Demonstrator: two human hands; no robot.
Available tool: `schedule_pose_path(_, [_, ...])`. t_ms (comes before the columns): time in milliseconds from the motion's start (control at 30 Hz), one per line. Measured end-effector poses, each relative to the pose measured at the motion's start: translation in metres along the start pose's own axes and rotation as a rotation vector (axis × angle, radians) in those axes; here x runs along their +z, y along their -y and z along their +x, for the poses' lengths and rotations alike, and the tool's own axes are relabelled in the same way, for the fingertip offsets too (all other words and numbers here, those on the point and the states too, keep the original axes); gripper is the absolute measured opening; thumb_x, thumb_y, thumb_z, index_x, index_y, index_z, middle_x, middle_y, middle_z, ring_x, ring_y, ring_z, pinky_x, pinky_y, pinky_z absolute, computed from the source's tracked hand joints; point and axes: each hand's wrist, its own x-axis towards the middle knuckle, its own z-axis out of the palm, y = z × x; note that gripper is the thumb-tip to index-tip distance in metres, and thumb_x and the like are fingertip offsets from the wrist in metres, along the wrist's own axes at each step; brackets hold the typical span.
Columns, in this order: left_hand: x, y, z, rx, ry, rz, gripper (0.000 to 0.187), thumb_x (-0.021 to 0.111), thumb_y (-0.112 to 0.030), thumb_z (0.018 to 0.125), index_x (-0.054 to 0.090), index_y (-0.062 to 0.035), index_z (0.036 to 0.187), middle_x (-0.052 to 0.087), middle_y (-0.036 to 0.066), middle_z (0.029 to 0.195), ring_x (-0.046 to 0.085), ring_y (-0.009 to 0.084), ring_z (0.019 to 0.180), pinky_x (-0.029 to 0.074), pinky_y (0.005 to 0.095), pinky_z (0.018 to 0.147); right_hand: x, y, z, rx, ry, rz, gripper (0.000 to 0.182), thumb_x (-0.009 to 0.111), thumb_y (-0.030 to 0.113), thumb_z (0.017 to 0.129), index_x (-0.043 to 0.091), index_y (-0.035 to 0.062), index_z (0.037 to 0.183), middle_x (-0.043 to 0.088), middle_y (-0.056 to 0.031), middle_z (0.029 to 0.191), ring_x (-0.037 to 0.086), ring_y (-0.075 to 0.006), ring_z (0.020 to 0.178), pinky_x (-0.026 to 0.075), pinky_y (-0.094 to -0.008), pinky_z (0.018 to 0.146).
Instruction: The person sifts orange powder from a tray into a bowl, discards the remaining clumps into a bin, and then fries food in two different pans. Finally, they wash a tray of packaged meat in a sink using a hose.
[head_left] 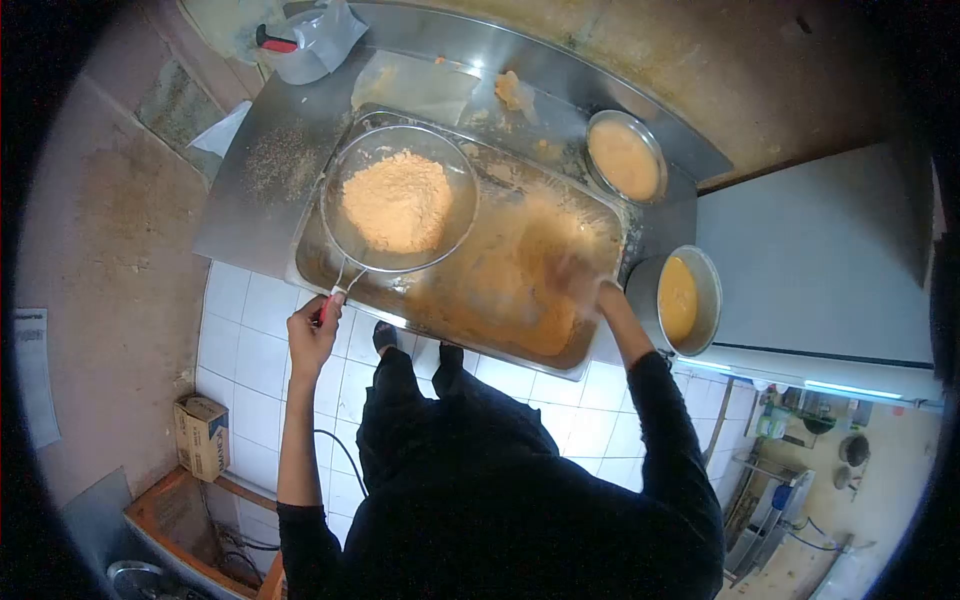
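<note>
My left hand (314,335) is closed around the red handle of a large round sieve (462,205). The sieve is over the left part of a rectangular metal tray (470,346), with a heap of pale orange, crumbly powder (398,203) in its mesh. On the right side of the tray, my right hand (577,280) is low over the loose orange powder (500,285) that coats the bottom. Motion smears its fingers, so whether they hold anything cannot be made out.
Behind the tray's right end stands a metal bowl (593,172) of orange mixture. A deeper pot (648,290) with yellow-orange contents is at the right. A plastic container (300,65) with a red handle sits at back left. A cardboard box (202,438) is on the floor.
</note>
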Motion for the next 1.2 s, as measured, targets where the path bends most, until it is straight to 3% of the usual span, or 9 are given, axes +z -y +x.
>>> schedule_pose_path(267, [0.006,-0.004,-0.001,-0.055,-0.050,0.098,0.038,0.062,-0.032,0.084,0.060,0.0025,0.067,0.049,0.002,0.052,0.040,0.0063,0.049,0.033,0.0246,0.045,0.028,0.112,-0.021,0.020,-0.414,-0.271,0.033,0.046,0.027,0.083,0.057,0.0095,0.109,0.060,-0.0149,0.102,0.053,-0.0282,0.102,0.038,-0.0372,0.093])
schedule_pose_path(467, [0.005,0.000,0.000,-0.015,-0.046,0.083,0.038,0.061,-0.032,0.085,0.062,0.0031,0.070,0.051,0.002,0.053,0.042,0.0062,0.049,0.034,0.0236,0.045,0.011,0.133,-0.030,0.142,0.068,-0.095,0.038,0.043,0.026,0.086,0.046,0.0099,0.121,0.056,-0.0151,0.109,0.052,-0.0289,0.104,0.040,-0.0413,0.091])
schedule_pose_path(567, [0.003,0.003,0.002,-0.014,-0.046,0.114,0.038,0.061,-0.032,0.085,0.062,0.0035,0.071,0.051,0.002,0.053,0.041,0.0063,0.049,0.034,0.0234,0.045,0.034,0.123,-0.033,-0.073,0.059,-0.144,0.036,0.043,0.027,0.086,0.049,0.0107,0.118,0.056,-0.0138,0.109,0.052,-0.0284,0.103,0.041,-0.0404,0.090])
schedule_pose_path(667, [0.005,0.007,0.000,-0.024,-0.058,0.112,0.039,0.061,-0.033,0.085,0.062,0.0038,0.071,0.050,0.002,0.052,0.041,0.0065,0.049,0.034,0.0237,0.045,0.037,0.127,-0.040,-0.138,-0.158,-0.025,0.034,0.043,0.029,0.087,0.053,0.0125,0.115,0.058,-0.0144,0.107,0.052,-0.0287,0.104,0.041,-0.0392,0.090])
schedule_pose_path(733, [0.006,0.008,-0.001,-0.023,-0.067,0.117,0.040,0.061,-0.033,0.084,0.062,0.0038,0.070,0.050,0.002,0.052,0.041,0.0067,0.048,0.034,0.0239,0.045,0.081,0.094,-0.032,-0.357,-0.099,-0.142,0.033,0.040,0.030,0.089,0.054,0.0103,0.113,0.054,-0.0138,0.113,0.054,-0.0302,0.101,0.042,-0.0385,0.089])
schedule_pose_path(800, [0.004,0.008,-0.001,-0.013,-0.086,0.148,0.040,0.061,-0.034,0.084,0.062,0.0038,0.070,0.049,0.003,0.051,0.041,0.0067,0.048,0.034,0.0242,0.045,0.109,0.073,-0.025,-0.388,-0.058,-0.060,0.034,0.037,0.030,0.091,0.054,0.0087,0.111,0.052,-0.0136,0.116,0.054,-0.0309,0.100,0.042,-0.0379,0.089])
schedule_pose_path(900, [0.005,0.005,-0.004,-0.012,-0.114,0.114,0.041,0.061,-0.035,0.084,0.061,0.0039,0.069,0.047,0.002,0.050,0.040,0.0071,0.048,0.033,0.0253,0.044,0.121,0.069,-0.030,-0.302,-0.029,0.161,0.030,0.040,0.027,0.090,0.055,0.0123,0.112,0.054,-0.0117,0.114,0.053,-0.0290,0.102,0.041,-0.0362,0.091])
schedule_pose_path(1000, [0.005,0.006,-0.006,-0.021,-0.106,0.103,0.041,0.061,-0.034,0.084,0.061,0.0032,0.067,0.046,0.003,0.049,0.039,0.0074,0.047,0.032,0.0263,0.043,0.111,0.068,-0.028,-0.269,0.041,0.203,0.035,0.041,0.029,0.090,0.052,0.0082,0.115,0.051,-0.0128,0.119,0.050,-0.0282,0.107,0.038,-0.0365,0.094])
schedule_pose_path(1200, [0.007,0.002,-0.011,0.002,-0.120,0.195,0.039,0.061,-0.034,0.083,0.060,0.0016,0.066,0.040,0.002,0.047,0.034,0.0077,0.047,0.028,0.0272,0.042,-0.009,0.073,0.009,-0.047,0.377,0.333,0.047,0.044,0.034,0.090,0.047,0.0002,0.122,0.044,-0.0151,0.129,0.043,-0.0267,0.118,0.032,-0.0372,0.101])
